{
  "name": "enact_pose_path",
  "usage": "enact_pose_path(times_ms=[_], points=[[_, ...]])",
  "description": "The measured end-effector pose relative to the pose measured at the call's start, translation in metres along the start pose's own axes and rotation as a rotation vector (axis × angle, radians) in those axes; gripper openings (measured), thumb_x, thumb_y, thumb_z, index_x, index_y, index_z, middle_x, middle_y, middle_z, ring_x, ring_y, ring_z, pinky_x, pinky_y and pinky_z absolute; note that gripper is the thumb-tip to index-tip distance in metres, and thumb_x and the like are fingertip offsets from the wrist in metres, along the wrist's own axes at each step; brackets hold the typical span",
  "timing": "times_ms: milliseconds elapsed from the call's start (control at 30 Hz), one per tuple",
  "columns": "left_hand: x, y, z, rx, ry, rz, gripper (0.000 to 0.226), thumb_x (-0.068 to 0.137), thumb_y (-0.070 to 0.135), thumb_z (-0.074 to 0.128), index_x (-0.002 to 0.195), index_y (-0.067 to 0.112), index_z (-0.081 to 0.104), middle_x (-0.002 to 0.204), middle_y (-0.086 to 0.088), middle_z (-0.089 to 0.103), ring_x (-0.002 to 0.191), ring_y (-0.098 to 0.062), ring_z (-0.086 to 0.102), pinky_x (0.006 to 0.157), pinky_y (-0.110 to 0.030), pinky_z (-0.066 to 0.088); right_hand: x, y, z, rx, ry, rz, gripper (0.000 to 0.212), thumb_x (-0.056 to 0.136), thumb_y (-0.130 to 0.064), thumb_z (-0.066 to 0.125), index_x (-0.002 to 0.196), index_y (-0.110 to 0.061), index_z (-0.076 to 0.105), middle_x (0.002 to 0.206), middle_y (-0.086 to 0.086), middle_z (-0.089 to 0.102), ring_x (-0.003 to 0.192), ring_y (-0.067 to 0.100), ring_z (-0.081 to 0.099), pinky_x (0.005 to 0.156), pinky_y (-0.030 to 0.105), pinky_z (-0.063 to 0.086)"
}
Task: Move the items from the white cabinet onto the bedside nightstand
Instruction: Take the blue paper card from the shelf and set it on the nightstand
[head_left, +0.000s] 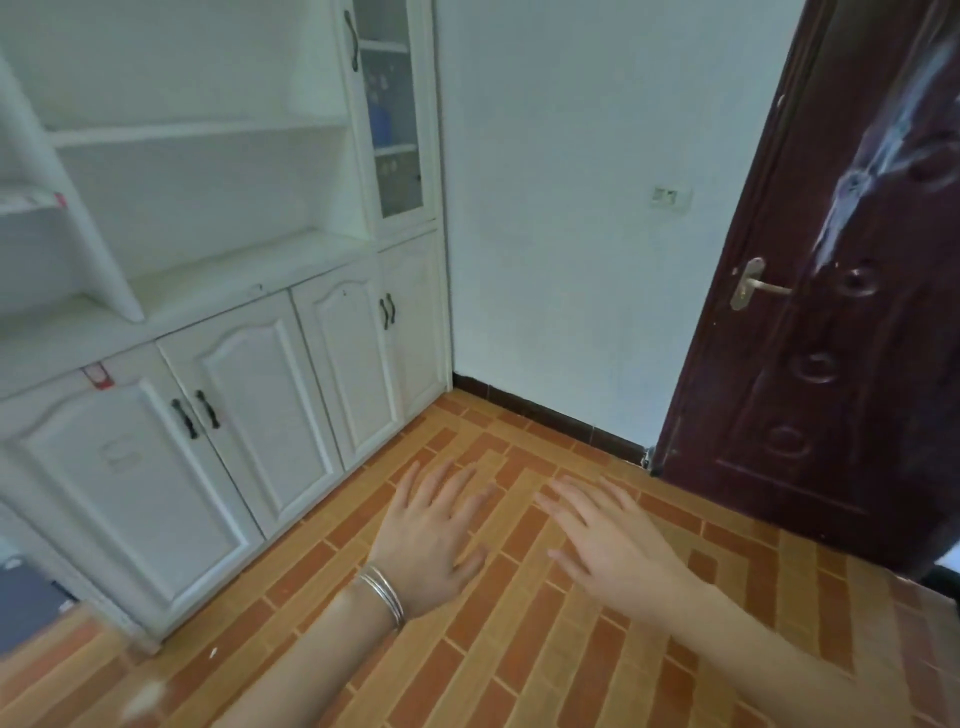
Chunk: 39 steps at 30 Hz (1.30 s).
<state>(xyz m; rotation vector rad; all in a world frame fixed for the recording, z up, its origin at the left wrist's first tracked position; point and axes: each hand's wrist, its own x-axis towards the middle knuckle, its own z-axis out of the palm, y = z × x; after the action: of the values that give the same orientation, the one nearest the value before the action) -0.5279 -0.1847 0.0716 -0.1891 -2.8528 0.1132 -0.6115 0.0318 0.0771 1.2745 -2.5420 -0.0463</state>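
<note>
Silver bangles (384, 592) ring the wrist of the left hand (434, 535), which hovers flat with fingers spread and holds nothing. The right hand (613, 551) hovers just beside it, equally flat and free, the 2 hands apart over the brick-pattern tiled floor (519, 665). Far left stands the white cabinet (249, 415), its lower doors closed; behind its glass door (397, 171) sit blurred items, 1 of them blue (382, 122). On the right is a dark wooden door (831, 364).

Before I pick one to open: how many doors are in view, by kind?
White panelled cabinet doors: 4
Glass-fronted cabinet door: 1
Dark brown room door: 1
Total: 6
</note>
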Motion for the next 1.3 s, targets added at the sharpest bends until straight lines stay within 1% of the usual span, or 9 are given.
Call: enact_pose_path(times_ms=[67, 200, 300, 467, 700, 867, 1033, 1200, 1300], points=[[0.006, -0.038, -0.005, 0.013, 0.05, -0.017, 0.06, 0.083, 0.055, 0.037, 0.132, 0.022, 0.052, 0.133, -0.006, 0.055, 0.124, -0.031, 0.049, 0.099, -0.058, 0.039, 0.044, -0.009, 0.003, -0.005, 0.02, -0.039, 0.055, 0.081, -0.045, 0.062, 0.128, -0.019, 0.054, 0.13, 0.005, 0.057, 0.118, 0.02, 0.054, 0.099, 0.045, 0.038], [0.022, -0.103, -0.009, 0.036, 0.115, -0.078, 0.059, 0.082, 0.053, 0.038, 0.13, 0.021, 0.053, 0.13, -0.006, 0.056, 0.122, -0.031, 0.05, 0.097, -0.057, 0.041, 0.123, -0.019, 0.001, 0.026, 0.033, -0.105, 0.054, 0.089, -0.042, 0.051, 0.136, -0.017, 0.045, 0.141, 0.005, 0.045, 0.128, 0.021, 0.044, 0.107, 0.047, 0.029], [0.041, -0.137, -0.003, 0.045, 0.129, -0.141, 0.058, 0.084, 0.054, 0.037, 0.132, 0.022, 0.046, 0.13, -0.007, 0.056, 0.122, -0.032, 0.05, 0.096, -0.058, 0.042, 0.176, -0.015, 0.007, 0.007, 0.091, -0.164, 0.052, 0.086, -0.039, 0.058, 0.131, -0.015, 0.051, 0.134, 0.007, 0.053, 0.123, 0.021, 0.049, 0.102, 0.045, 0.036], [0.08, -0.18, 0.022, 0.087, 0.109, -0.185, 0.06, 0.082, 0.055, 0.038, 0.131, 0.023, 0.051, 0.131, -0.007, 0.054, 0.123, -0.032, 0.049, 0.099, -0.058, 0.039, 0.251, -0.002, 0.032, 0.03, 0.087, -0.213, 0.055, 0.087, -0.042, 0.031, 0.128, -0.015, 0.055, 0.13, 0.004, 0.056, 0.12, 0.019, 0.052, 0.098, 0.044, 0.042], [0.185, -0.247, 0.042, 0.121, 0.106, -0.259, 0.059, 0.083, 0.054, 0.038, 0.133, 0.023, 0.046, 0.133, -0.008, 0.054, 0.124, -0.033, 0.048, 0.102, -0.056, 0.036, 0.372, 0.066, 0.06, 0.023, 0.128, -0.322, 0.053, 0.088, -0.041, 0.03, 0.126, -0.015, 0.057, 0.128, 0.002, 0.057, 0.119, 0.019, 0.053, 0.099, 0.043, 0.04], [0.276, -0.306, 0.038, 0.159, 0.18, -0.301, 0.057, 0.086, 0.052, 0.036, 0.134, 0.022, 0.047, 0.136, -0.009, 0.051, 0.127, -0.033, 0.045, 0.105, -0.055, 0.031, 0.476, 0.119, 0.063, 0.005, 0.19, -0.372, 0.05, 0.087, -0.042, 0.038, 0.125, -0.016, 0.057, 0.13, 0.004, 0.056, 0.12, 0.021, 0.052, 0.1, 0.046, 0.041], [0.34, -0.367, 0.032, 0.214, 0.252, -0.355, 0.059, 0.085, 0.052, 0.036, 0.134, 0.02, 0.049, 0.135, -0.011, 0.052, 0.127, -0.034, 0.045, 0.104, -0.057, 0.033, 0.564, 0.149, 0.07, 0.007, 0.239, -0.368, 0.055, 0.09, -0.046, 0.03, 0.13, -0.017, 0.053, 0.133, 0.005, 0.053, 0.123, 0.022, 0.049, 0.102, 0.045, 0.036], [0.389, -0.434, 0.04, 0.266, 0.252, -0.381, 0.06, 0.086, 0.052, 0.034, 0.134, 0.019, 0.049, 0.137, -0.011, 0.05, 0.128, -0.034, 0.044, 0.104, -0.058, 0.032, 0.648, 0.165, 0.086, -0.005, 0.288, -0.382, 0.055, 0.091, -0.046, 0.028, 0.129, -0.015, 0.054, 0.132, 0.007, 0.055, 0.122, 0.024, 0.051, 0.1, 0.047, 0.039], [0.418, -0.482, 0.044, 0.301, 0.265, -0.373, 0.06, 0.085, 0.051, 0.035, 0.133, 0.018, 0.052, 0.135, -0.011, 0.052, 0.127, -0.035, 0.045, 0.103, -0.058, 0.034, 0.703, 0.176, 0.089, -0.014, 0.323, -0.354, 0.061, 0.095, -0.048, 0.016, 0.128, -0.013, 0.055, 0.132, 0.009, 0.055, 0.121, 0.025, 0.052, 0.099, 0.049, 0.041]])
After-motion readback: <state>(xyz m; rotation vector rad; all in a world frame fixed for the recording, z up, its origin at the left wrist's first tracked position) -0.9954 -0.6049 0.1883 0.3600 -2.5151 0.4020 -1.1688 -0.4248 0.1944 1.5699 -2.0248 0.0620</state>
